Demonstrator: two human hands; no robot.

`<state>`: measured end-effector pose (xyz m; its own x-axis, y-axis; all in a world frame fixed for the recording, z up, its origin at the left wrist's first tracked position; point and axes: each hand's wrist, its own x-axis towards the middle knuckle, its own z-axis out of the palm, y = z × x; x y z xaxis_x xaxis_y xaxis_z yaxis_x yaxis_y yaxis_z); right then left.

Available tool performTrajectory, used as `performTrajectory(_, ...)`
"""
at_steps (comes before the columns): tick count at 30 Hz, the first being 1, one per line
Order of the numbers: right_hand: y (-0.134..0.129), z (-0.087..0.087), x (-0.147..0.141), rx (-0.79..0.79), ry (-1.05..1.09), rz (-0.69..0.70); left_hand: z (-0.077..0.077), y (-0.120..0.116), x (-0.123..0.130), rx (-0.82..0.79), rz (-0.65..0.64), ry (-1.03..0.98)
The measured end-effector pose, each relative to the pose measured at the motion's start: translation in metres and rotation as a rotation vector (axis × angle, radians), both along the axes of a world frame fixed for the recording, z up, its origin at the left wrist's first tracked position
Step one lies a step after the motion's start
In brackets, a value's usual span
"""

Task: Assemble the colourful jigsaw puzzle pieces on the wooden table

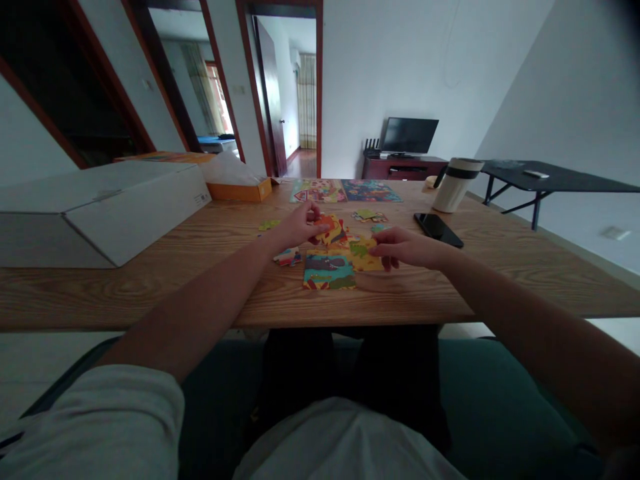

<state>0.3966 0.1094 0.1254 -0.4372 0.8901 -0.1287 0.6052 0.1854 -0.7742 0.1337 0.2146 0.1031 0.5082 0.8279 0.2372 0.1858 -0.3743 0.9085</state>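
Head view: the left hand [299, 225] curls its fingers narrow against an orange puzzle piece [326, 227], grip unclear; the right hand [407, 247] spreads its fingers wide above a yellow piece [364, 256] on the bench [150, 293].

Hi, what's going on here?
A person is sitting at a wooden table with colorful jigsaw pieces spread out. Their left hand is beside an orange piece, and their right hand is over a yellow piece. A phone and a tumbler sit nearby.
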Motion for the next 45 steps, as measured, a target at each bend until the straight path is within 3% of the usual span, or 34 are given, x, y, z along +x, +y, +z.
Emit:
performTrajectory(5, -0.024, -0.015, 0.027, 0.138, -0.412, -0.078, -0.005, 0.007, 0.001, 0.007, 0.027, -0.003)
performTrajectory(8, -0.029, -0.025, 0.03, 0.205, -0.512, -0.116, -0.007, 0.009, 0.001, 0.009, 0.034, 0.008)
performTrajectory(14, -0.031, -0.036, 0.027, 0.363, -0.547, -0.175, -0.006, 0.006, -0.001, -0.014, 0.006, 0.06)
performTrajectory(21, -0.033, -0.04, 0.034, 0.389, -0.497, -0.22, -0.007, 0.008, -0.002, 0.046, 0.002, 0.158)
performTrajectory(32, -0.025, -0.045, 0.044, 0.388, -0.481, -0.258, 0.003, 0.002, -0.006, -0.202, -0.007, 0.062)
performTrajectory(45, -0.028, -0.042, 0.042, 0.386, -0.485, -0.234, 0.028, 0.01, -0.035, -0.081, 0.131, 0.098)
